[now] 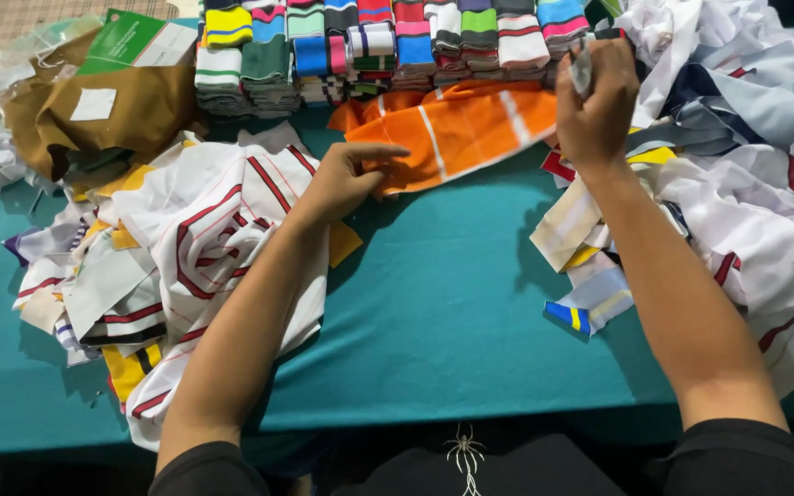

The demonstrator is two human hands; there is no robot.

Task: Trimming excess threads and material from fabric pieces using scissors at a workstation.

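An orange fabric piece with white stripes (pixel 457 129) lies flat at the back middle of a teal table (pixel 434 312). My left hand (pixel 346 179) rests on its left end, fingers stretched out over the cloth. My right hand (pixel 596 101) is raised at the piece's right end, fingers closed around a small grey object that I cannot make out clearly.
Folded striped knit pieces (pixel 369 46) are stacked in rows along the back edge. A heap of white and red striped fabric (pixel 190 248) lies at the left, another heap of cut fabric (pixel 755 156) at the right. A brown bag (pixel 107 106) sits at the back left.
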